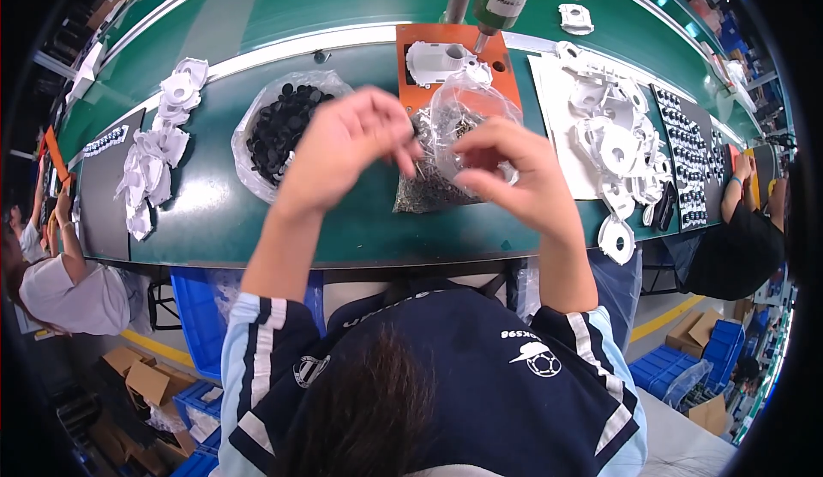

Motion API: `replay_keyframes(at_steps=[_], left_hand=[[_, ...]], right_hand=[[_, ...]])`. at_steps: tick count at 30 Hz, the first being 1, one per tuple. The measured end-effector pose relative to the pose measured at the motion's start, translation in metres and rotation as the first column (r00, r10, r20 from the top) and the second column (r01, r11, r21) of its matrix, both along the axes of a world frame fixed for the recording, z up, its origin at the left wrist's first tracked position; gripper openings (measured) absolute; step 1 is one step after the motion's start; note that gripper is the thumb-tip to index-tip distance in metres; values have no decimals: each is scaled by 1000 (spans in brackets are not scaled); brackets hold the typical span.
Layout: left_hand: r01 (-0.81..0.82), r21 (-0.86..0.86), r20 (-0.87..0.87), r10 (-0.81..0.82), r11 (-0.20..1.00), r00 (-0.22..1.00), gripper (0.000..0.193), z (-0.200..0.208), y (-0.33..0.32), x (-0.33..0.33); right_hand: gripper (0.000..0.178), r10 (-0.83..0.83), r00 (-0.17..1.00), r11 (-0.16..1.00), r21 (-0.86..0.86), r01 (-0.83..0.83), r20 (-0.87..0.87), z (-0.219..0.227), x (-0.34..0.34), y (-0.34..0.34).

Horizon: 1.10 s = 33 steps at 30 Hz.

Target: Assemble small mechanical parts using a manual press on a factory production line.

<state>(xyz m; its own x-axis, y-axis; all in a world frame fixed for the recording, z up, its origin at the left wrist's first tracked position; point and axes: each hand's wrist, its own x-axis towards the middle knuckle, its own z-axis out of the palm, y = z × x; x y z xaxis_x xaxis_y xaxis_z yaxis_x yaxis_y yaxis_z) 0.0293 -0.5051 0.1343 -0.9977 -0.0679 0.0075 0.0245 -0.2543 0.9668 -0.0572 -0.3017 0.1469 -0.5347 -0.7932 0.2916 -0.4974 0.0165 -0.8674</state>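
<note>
A clear plastic bag of small metal pieces (pixel 429 192), which look like screws, lies in front of me. My left hand (pixel 351 143) is over the bag's left side, fingertips pinched together; what they hold, if anything, is too small to make out. At the bag's right side my right hand (pixel 517 168) is curled, with a gap between thumb and fingers and nothing visible in it. Beyond the bag, a white plastic part (pixel 435 60) sits on an orange fixture board (pixel 411 98). Above that board hangs a green machine head (pixel 497 1) with a metal tip.
Left of the bag is a clear bag of black round parts (pixel 287 121). White plastic housings (pixel 159 160) lie at far left, and more white housings (pixel 617 147) are piled at right. A tray of small black-and-white parts (pixel 681 156) lies farther right. Other people (pixel 741 237) work on both sides.
</note>
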Motion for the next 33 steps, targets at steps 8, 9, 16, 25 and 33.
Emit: replay_keyframes(at_steps=[8, 9, 16, 25, 33], left_hand=[[-124, -813, -142, 13, 569, 990, 21, 25, -49, -152], [18, -855, -18, -63, 519, 998, 21, 26, -43, -165], [384, -820, 234, -364, 424, 902, 17, -2, -33, -227], [678, -594, 546, -403, 433, 735, 8, 12, -24, -235], [788, -480, 700, -372, 386, 609, 6, 2, -24, -251]], right_hand=[[16, -258, 929, 955, -75, 287, 267, -9, -36, 33], [16, -296, 914, 944, -57, 324, 277, -12, -40, 37], [16, -388, 876, 912, -16, 409, 286, -32, -56, 63], [16, -414, 843, 900, 16, 436, 344, -42, -70, 67], [15, -422, 848, 901, 40, 433, 322, -47, -75, 66]])
